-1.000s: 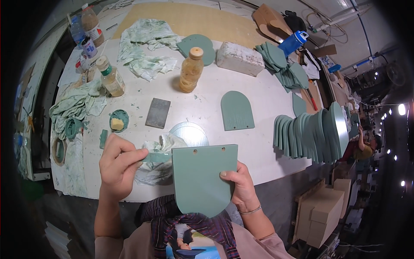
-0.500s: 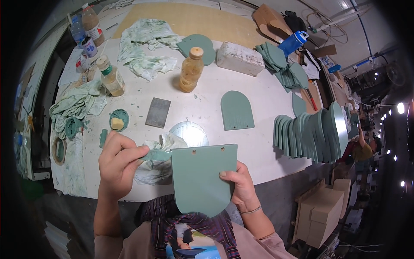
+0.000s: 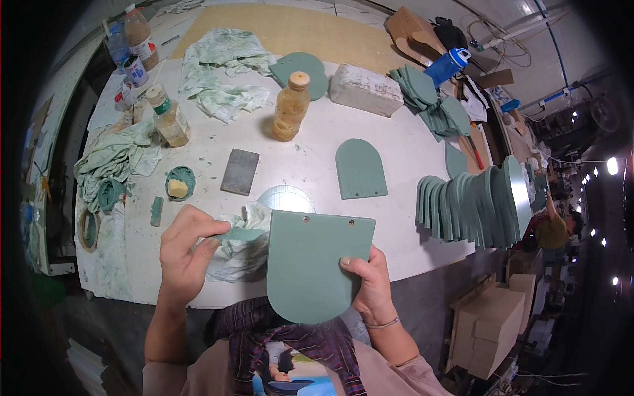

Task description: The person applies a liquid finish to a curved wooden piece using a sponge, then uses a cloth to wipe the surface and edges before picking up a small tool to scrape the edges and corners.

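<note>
Green panel (image 3: pixel 316 280) in right hand (image 3: pixel 374 282)

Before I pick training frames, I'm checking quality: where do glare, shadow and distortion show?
Head view: glare whitens the rightmost upright panel; head view: a shadow falls left of the amber bottle; head view: the table has bent edges; head view: the held panel shows no strong glare.

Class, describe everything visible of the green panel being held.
The panel is flat, smooth and plain green, perhaps painted board, with a straight end, a rounded end and two holes near the straight edge. Held at the table, its rounded end points down the picture. The right grip clasps its right side, thumb on the face. Whether the strip at left touches it is unclear.
</note>
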Demonstrator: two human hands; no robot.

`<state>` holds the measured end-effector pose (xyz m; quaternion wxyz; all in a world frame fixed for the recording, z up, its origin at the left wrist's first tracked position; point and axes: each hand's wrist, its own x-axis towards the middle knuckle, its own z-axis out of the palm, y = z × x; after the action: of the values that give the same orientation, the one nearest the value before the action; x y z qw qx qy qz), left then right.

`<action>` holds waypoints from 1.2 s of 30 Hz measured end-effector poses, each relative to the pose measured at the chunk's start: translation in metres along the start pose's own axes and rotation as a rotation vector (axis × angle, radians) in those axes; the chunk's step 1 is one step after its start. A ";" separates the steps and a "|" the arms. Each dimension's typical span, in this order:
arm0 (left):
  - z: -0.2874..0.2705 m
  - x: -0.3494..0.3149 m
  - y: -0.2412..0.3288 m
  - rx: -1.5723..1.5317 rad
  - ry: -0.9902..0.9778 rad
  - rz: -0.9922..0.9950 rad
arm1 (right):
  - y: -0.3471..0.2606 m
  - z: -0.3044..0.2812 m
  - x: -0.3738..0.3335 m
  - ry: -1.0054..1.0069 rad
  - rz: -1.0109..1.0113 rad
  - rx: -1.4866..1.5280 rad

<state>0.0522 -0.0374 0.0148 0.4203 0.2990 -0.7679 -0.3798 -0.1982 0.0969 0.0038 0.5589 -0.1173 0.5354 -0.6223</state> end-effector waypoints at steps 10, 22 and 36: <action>0.013 -0.012 -0.009 -0.170 0.028 -0.201 | 0.001 0.001 -0.003 0.006 -0.030 -0.038; 0.013 -0.008 -0.003 -0.020 0.024 -0.156 | 0.003 0.001 -0.001 0.003 -0.010 -0.004; 0.016 -0.002 0.000 0.062 0.073 -0.116 | 0.007 -0.001 0.003 -0.007 0.007 0.028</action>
<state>0.0387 -0.0308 0.0081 0.4158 0.3693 -0.7450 -0.3684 -0.1960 0.0959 -0.0039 0.5645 -0.1095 0.5251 -0.6274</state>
